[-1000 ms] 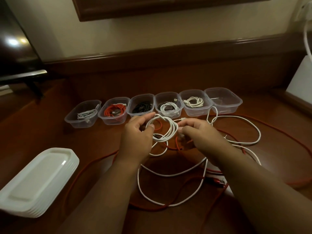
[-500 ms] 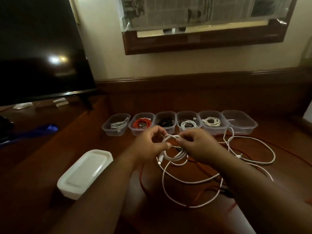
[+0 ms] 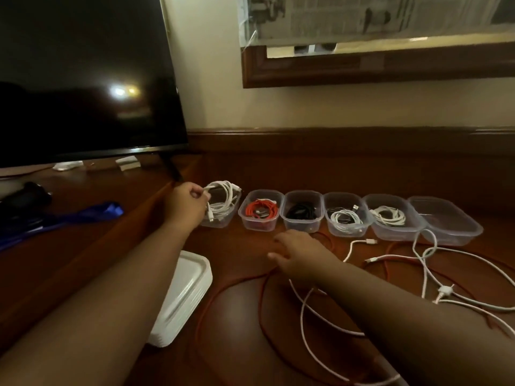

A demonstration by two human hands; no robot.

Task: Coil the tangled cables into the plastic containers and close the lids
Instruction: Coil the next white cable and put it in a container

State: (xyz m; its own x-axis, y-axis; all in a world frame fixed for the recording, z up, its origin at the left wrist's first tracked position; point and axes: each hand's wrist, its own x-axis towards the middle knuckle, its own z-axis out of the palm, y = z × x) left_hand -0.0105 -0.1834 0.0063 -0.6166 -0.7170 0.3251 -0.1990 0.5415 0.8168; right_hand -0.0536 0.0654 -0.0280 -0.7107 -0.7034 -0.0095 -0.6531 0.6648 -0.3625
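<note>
A white coil [image 3: 223,200] is pinched by the left hand [image 3: 185,203] over the leftmost container [image 3: 220,221]; the right hand [image 3: 296,253] is held flat with loose fingers, near the lids [image 3: 185,291].

Leftmost container [image 3: 223,218] partly behind left hand [image 3: 185,204]

No text, label or number is legible on anything here.
</note>
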